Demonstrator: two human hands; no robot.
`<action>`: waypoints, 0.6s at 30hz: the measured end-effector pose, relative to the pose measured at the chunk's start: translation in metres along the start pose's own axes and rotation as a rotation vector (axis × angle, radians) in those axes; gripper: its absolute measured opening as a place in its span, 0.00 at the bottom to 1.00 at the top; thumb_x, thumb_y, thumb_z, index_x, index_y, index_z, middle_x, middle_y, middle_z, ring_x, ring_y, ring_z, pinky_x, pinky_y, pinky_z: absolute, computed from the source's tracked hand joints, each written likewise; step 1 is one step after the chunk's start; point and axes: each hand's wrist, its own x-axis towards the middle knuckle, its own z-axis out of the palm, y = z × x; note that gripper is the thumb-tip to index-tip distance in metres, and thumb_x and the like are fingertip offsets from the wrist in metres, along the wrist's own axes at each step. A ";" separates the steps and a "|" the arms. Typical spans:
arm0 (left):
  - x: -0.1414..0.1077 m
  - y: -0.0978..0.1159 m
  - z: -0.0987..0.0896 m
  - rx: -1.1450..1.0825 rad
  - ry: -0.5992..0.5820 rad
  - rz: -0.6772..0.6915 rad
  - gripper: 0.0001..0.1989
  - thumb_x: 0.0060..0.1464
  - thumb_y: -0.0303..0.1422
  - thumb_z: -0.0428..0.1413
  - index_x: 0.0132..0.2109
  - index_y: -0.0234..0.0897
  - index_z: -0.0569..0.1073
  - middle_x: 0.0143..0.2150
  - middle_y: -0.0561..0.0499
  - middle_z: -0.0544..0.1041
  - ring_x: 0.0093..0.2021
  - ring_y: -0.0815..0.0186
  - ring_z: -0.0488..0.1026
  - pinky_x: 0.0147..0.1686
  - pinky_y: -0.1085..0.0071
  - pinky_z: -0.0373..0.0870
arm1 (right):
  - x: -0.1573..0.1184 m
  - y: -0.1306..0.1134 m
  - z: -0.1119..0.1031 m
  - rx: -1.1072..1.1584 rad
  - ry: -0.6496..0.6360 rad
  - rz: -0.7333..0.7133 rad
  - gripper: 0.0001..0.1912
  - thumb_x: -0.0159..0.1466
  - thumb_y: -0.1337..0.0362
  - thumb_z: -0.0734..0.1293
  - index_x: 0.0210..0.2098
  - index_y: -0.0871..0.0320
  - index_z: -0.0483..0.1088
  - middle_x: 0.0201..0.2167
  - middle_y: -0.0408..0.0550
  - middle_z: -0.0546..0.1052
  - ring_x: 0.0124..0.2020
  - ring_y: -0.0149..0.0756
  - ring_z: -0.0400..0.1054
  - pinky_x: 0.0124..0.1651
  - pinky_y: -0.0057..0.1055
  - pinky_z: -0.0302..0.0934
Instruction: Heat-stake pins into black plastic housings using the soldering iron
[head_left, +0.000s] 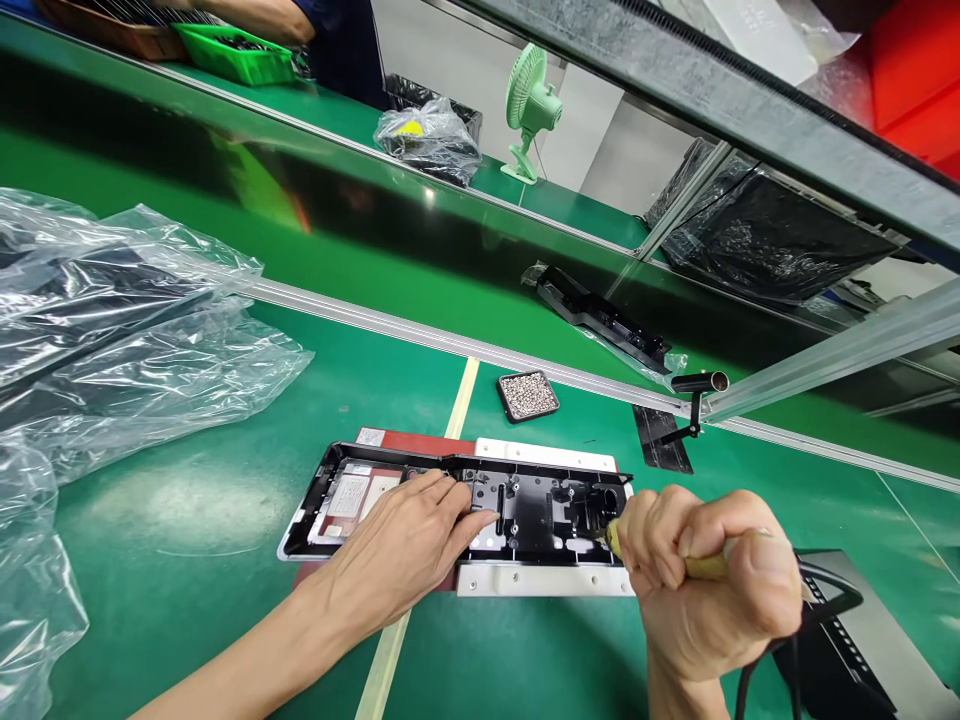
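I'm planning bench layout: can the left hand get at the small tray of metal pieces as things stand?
Probably yes: the left hand rests on the black housing, with only low parts, such as the far white strip, before the uncovered small tray.

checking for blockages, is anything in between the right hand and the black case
Only the yellow-handled tool gripped in the right hand, angled toward the right end of the black case; nothing else visible is between them. The left hand lies over the case's middle, off to the side. The tool's tip is hard to make out.
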 end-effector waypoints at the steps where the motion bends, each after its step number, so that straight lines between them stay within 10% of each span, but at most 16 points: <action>1: 0.000 0.000 0.000 -0.003 -0.002 -0.001 0.16 0.74 0.38 0.47 0.35 0.39 0.67 0.29 0.53 0.71 0.31 0.59 0.69 0.32 0.63 0.62 | 0.000 0.000 0.000 -0.001 0.000 0.000 0.17 0.66 0.57 0.64 0.22 0.56 0.66 0.11 0.35 0.57 0.13 0.25 0.49 0.17 0.24 0.50; 18: -0.002 0.000 0.000 -0.015 0.019 -0.005 0.17 0.73 0.38 0.47 0.34 0.40 0.67 0.28 0.53 0.70 0.30 0.60 0.67 0.31 0.64 0.59 | 0.001 0.001 -0.002 0.008 -0.022 -0.027 0.16 0.66 0.59 0.63 0.23 0.56 0.68 0.11 0.35 0.59 0.13 0.25 0.49 0.16 0.24 0.52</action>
